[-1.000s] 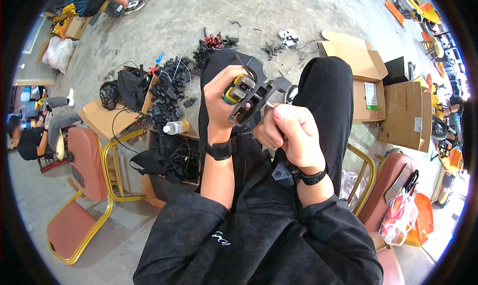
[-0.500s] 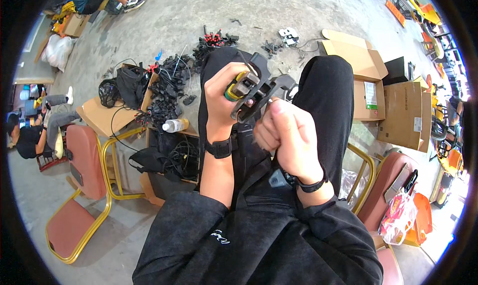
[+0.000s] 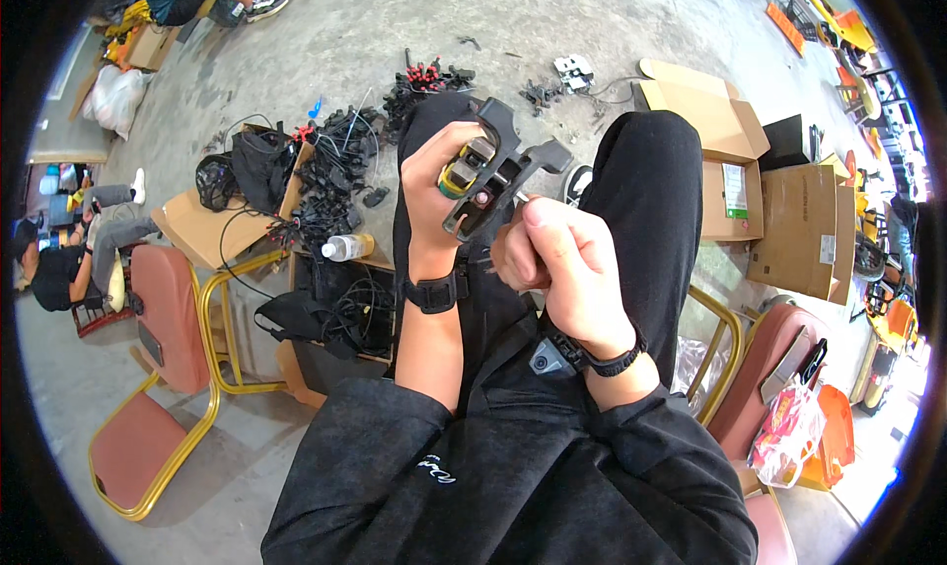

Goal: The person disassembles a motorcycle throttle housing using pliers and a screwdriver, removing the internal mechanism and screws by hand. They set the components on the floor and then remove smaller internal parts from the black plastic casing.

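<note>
Above my lap, my left hand (image 3: 426, 190) is closed around what look like pliers (image 3: 460, 173) with yellow and green grips and a metal head. Against that metal head sits a black bracket-like part (image 3: 501, 166) with two projecting arms, tilted in front of the fingers. My right hand (image 3: 567, 251) is curled in a pinch just right of the bracket. Between its thumb and finger a thin metal rod (image 3: 523, 198) shows, pointing at the bracket; the rest of it is hidden in the fist. Both wrists wear black straps.
Heaps of black parts (image 3: 340, 170) and an open box of cables (image 3: 340, 308) lie at left, with a bottle (image 3: 347, 247). Cardboard boxes (image 3: 794, 225) stand at right. Pink chairs (image 3: 170, 318) flank me. Other people (image 3: 64, 274) sit farther off.
The black bracket has tilted and moved slightly left with my left hand. My right hand has turned a little, and a shoe beyond the bracket now shows more.
</note>
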